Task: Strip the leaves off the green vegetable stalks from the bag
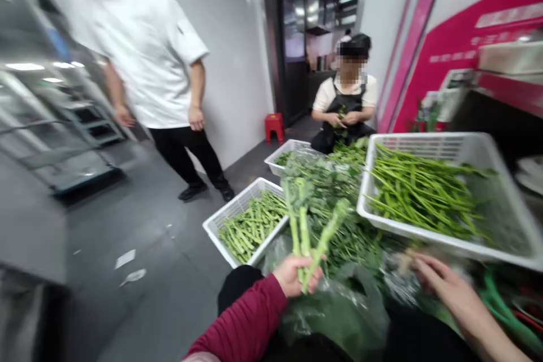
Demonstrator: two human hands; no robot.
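Note:
Several thick green vegetable stalks (304,232) with trimmed, leafy tops stand up from my left hand (297,276), whose fingers are wrapped round their lower ends. Below that hand lies a clear plastic bag (335,311) with green stuff inside. My right hand (441,280) is to the right, its fingers pressed together beside a crumpled piece of clear plastic (401,277). Something tan shows at its fingertips, too blurred to name. Ahead of both hands spreads a heap of leafy greens (339,226).
A white basket (258,257) of cut stalks stands left of the heap; a larger white basket (445,242) of long thin stems is at right. One person (148,68) in white stands at left. Another (348,102) sits behind the heap, handling greens. A red stool (274,126) is by the wall.

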